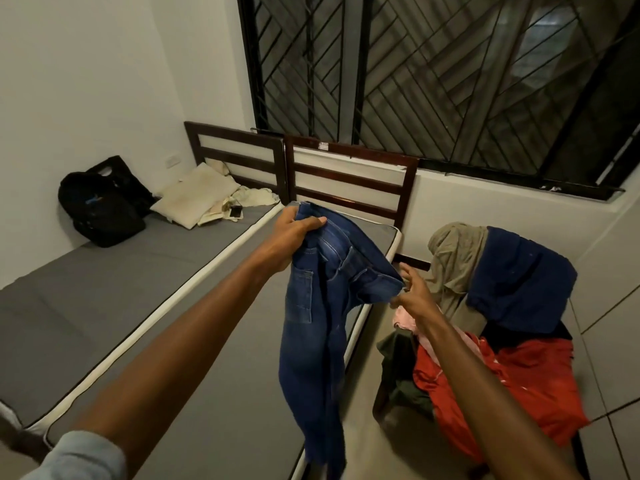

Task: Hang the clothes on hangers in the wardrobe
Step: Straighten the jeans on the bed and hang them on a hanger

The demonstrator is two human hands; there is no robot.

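A pair of blue jeans (318, 327) hangs in front of me over the edge of the near bed. My left hand (294, 233) grips the waistband at its top left corner. My right hand (414, 292) pinches the waistband's other corner between thumb and finger, the other fingers spread. The legs dangle down toward the floor. To the right a chair (388, 382) carries a heap of clothes: a red garment (519, 379), a navy one (519, 282), an olive one (453, 261) and a pink piece (405, 318). No hanger or wardrobe is in view.
Two grey mattresses (104, 292) lie side by side with dark wooden headboards (349, 178) against the wall. A black backpack (100, 206), a pillow (194, 199) and a phone (236, 211) rest at the far end of the left bed. A barred window (433, 74) is behind.
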